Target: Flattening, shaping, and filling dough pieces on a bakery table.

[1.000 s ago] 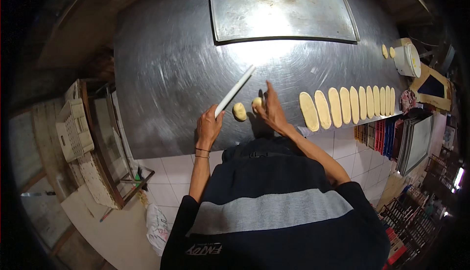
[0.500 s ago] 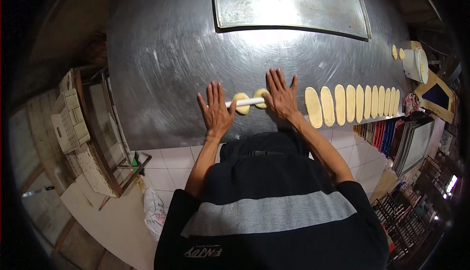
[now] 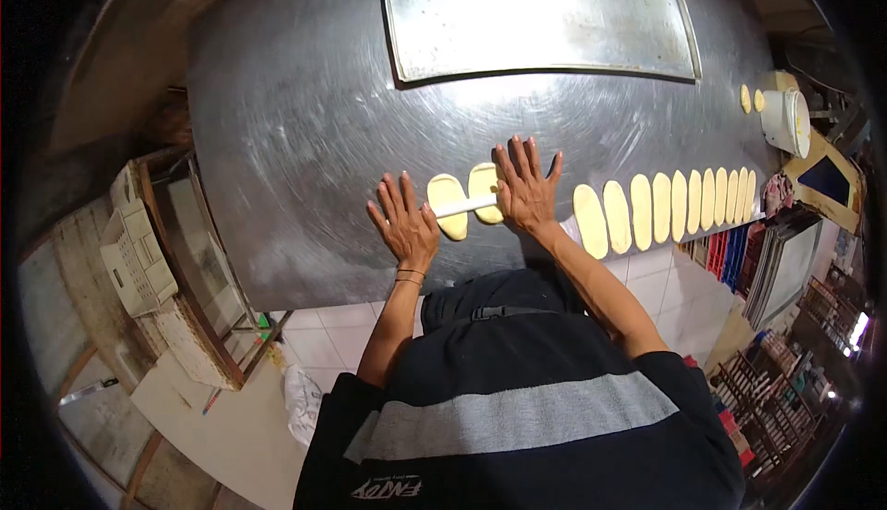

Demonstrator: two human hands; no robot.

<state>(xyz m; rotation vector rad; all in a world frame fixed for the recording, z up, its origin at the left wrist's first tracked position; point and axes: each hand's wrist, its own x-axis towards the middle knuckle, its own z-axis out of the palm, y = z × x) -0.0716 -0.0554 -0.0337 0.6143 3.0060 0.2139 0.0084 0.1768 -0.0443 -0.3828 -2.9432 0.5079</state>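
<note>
A white rolling pin point(image 3: 465, 206) lies across two pieces of dough on the metal table. Under its left part is one oval dough piece point(image 3: 446, 190); the other dough piece point(image 3: 484, 179) is right beside it, close to my right hand. My left hand point(image 3: 407, 226) presses flat on the pin's left end, fingers stretched forward and spread. Flat on the right end rests my right hand point(image 3: 528, 192), its fingers also spread. Both palms hide the pin's ends. To the right, a row of several long flattened dough strips point(image 3: 637, 212) lies along the table's near edge.
A large metal tray point(image 3: 545, 25) sits at the far side of the steel table point(image 3: 296, 131). Two small dough pieces point(image 3: 752, 100) lie near a white bucket point(image 3: 786, 124) at the right. Left of the table stands a wooden frame with a pale plastic basket point(image 3: 137, 258).
The two dough pieces have gone from short and rounded to longer, flatter ovals under the rolling pin. My hands stay spread on its ends. The whole view has shifted slightly.
</note>
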